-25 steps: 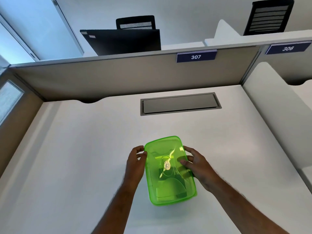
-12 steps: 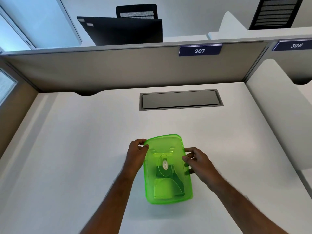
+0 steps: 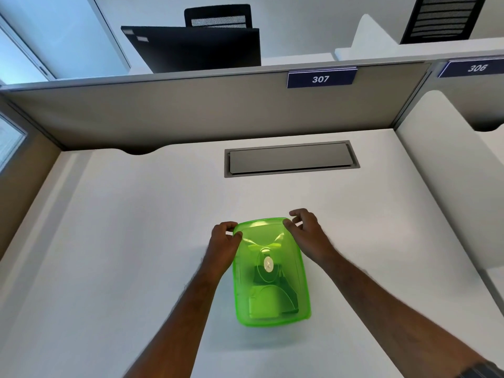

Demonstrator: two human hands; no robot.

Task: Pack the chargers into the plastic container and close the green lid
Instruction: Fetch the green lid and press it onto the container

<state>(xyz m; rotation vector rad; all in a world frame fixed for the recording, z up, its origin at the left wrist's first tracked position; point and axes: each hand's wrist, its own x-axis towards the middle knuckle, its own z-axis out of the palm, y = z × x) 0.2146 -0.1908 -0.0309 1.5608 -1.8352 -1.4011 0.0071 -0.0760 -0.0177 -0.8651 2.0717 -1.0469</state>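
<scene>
A translucent green lid [image 3: 270,271] lies on top of the plastic container, which stands on the white desk [image 3: 136,241] in the lower middle. Through the lid I make out dark and pale charger shapes [image 3: 268,298] inside. My left hand [image 3: 223,241] grips the lid's far left corner, thumb on top. At the far right corner my right hand [image 3: 305,233] pinches the lid's rim with thumb and fingers. The container's walls are hidden under the lid.
A grey cable hatch [image 3: 290,159] is set into the desk beyond the container. A beige partition [image 3: 191,113] with the sign 307 closes the far side. A white divider [image 3: 450,173] bounds the right, a wall panel the left.
Both hands slid from the lid's long sides up to its far corners. The container now sits straighter, its long side pointing away from me.
</scene>
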